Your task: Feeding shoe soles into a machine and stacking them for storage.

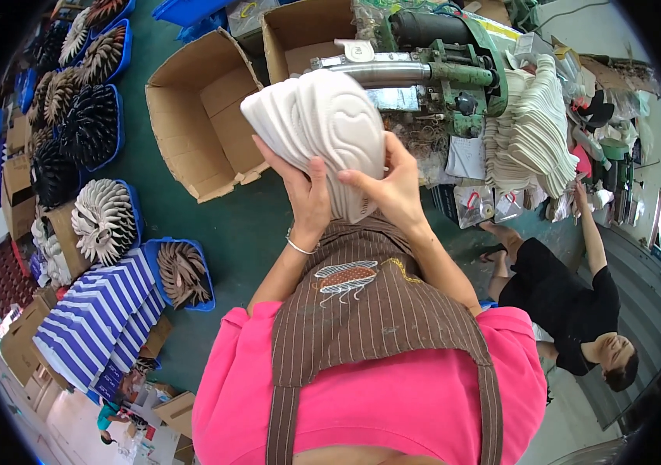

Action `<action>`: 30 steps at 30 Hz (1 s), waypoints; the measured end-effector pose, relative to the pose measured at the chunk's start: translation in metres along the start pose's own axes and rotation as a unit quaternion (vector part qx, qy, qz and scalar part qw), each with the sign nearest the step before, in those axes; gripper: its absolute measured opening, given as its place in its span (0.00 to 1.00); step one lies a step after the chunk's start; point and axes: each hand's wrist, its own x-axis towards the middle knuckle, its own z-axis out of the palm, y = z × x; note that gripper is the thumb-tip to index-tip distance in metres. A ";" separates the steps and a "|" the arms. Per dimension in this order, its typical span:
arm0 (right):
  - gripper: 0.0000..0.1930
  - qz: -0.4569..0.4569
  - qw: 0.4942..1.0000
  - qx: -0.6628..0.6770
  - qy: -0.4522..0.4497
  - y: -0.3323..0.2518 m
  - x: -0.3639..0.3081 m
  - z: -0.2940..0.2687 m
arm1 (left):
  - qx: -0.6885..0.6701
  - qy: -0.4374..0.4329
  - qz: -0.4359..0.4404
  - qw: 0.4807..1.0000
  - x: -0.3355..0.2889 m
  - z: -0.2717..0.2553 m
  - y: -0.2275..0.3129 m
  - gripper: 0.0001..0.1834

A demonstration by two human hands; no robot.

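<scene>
Insole stack: You hold a thick stack of white, shoe-sole-shaped pads [322, 116] in front of you, wide end far and left, narrow end near your apron [377, 318]; whether it touches the cloth, you cannot tell from this view.
Left hand: Your left hand [303, 198] wraps the left edge of the stack, its thumb along the near side.
Right hand: Your right hand [392, 186] clasps the right edge, its thumb pressed on the grooved top face.
Grip: Each grip is closed only as far as the stack's bulk allows; the fingertips underneath are hidden.
Cartons: An open cardboard box [171, 97] stands far left of the stack, with a second box [299, 27] beside it, farther off.
Machine: A green machine with a metal roller [392, 74] sits just beyond your hands; a small white piece [358, 51] lies on it.
White pile: To the right of the machine, layered white pads [532, 132] lean in a large heap.
Tubs: On the left floor, a blue tub [210, 302] holds brown pieces [181, 273] fanned in a ring.
Co-worker: On the right, a person in black [563, 294] extends an arm toward the heap.
</scene>
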 end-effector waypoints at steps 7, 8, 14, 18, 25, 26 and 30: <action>0.23 -0.010 0.978 0.201 0.056 0.008 -0.003 -0.007 | -0.144 -0.007 -0.067 0.987 0.006 -0.003 -0.006 0.44; 0.23 -0.011 0.978 0.201 0.057 0.012 -0.003 -0.009 | -0.181 -0.016 -0.095 0.979 0.008 -0.003 -0.007 0.40; 0.19 0.033 0.942 0.312 0.115 0.037 -0.012 -0.026 | -0.187 0.033 -0.118 0.975 0.008 -0.018 -0.023 0.29; 0.15 0.000 0.960 0.187 0.209 0.106 -0.029 -0.037 | -0.268 0.059 -0.145 0.950 0.021 -0.048 -0.037 0.29; 0.16 -0.086 0.971 0.109 0.193 0.082 0.043 -0.047 | -0.391 -0.132 -0.209 0.887 0.030 -0.059 -0.012 0.46; 0.16 -0.087 0.971 0.109 0.192 0.082 0.032 -0.042 | -0.379 -0.144 -0.221 0.887 0.029 -0.061 -0.012 0.52; 0.19 -0.081 0.976 0.052 0.194 0.119 -0.006 -0.031 | -0.439 -0.152 -0.215 0.859 0.026 -0.053 -0.017 0.53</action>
